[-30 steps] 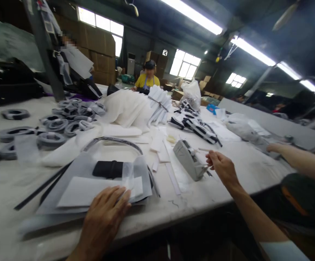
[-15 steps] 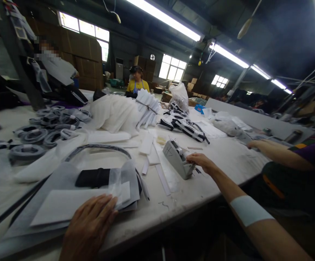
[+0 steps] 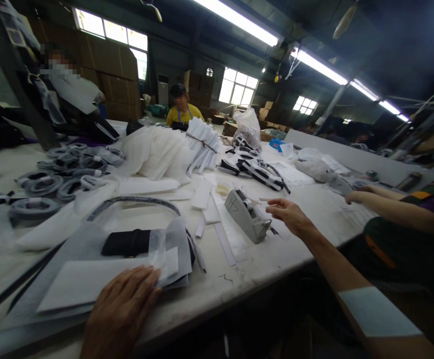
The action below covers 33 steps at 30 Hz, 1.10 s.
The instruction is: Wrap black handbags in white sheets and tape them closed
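Observation:
My left hand lies flat, fingers stretched out, on a white sheet that tops a stack of grey bags at the table's near edge. A black folded piece in clear plastic lies just beyond it. My right hand hovers right of a grey tape dispenser, fingertips pinched. A thin strip of tape seems to run from the dispenser to those fingertips.
Grey coiled rings crowd the left of the table, with white foam sheets and black-and-white straps further back. A co-worker's arm reaches in from the right. Two people work at the far side.
My right hand has lifted off the dispenser's cutter end and drawn back to the right. My left hand stays on the white sheet. The view has shifted slightly.

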Each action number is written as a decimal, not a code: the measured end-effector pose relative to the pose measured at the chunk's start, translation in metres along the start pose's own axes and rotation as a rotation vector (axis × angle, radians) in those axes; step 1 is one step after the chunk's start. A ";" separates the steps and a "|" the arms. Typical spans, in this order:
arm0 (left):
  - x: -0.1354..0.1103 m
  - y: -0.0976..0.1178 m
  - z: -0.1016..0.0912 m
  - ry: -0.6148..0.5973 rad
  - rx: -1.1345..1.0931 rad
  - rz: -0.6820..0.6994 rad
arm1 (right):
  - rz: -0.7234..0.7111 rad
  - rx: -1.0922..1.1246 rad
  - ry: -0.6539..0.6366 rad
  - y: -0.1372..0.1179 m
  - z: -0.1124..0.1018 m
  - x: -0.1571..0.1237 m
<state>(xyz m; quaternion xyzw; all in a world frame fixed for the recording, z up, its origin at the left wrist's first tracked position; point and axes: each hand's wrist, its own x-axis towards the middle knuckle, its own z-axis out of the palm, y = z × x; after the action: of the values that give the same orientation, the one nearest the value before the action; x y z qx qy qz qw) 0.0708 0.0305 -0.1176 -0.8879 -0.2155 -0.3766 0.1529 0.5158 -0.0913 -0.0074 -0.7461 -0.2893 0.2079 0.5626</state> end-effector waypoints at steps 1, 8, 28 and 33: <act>0.000 0.000 0.000 0.002 0.002 -0.002 | 0.020 -0.013 -0.017 0.001 -0.005 -0.006; 0.000 0.001 0.000 0.006 -0.006 -0.009 | 0.337 0.054 -0.077 0.041 -0.035 -0.041; 0.002 0.002 0.000 -0.021 -0.022 -0.020 | 0.325 0.195 -0.257 0.025 -0.043 -0.039; -0.002 0.001 0.002 -0.050 -0.037 -0.053 | 0.414 0.040 -0.233 0.037 -0.039 -0.037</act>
<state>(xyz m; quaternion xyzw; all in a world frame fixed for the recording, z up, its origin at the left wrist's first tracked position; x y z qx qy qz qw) 0.0714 0.0296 -0.1210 -0.8936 -0.2358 -0.3622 0.1211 0.5205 -0.1508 -0.0322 -0.7492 -0.1888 0.4094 0.4852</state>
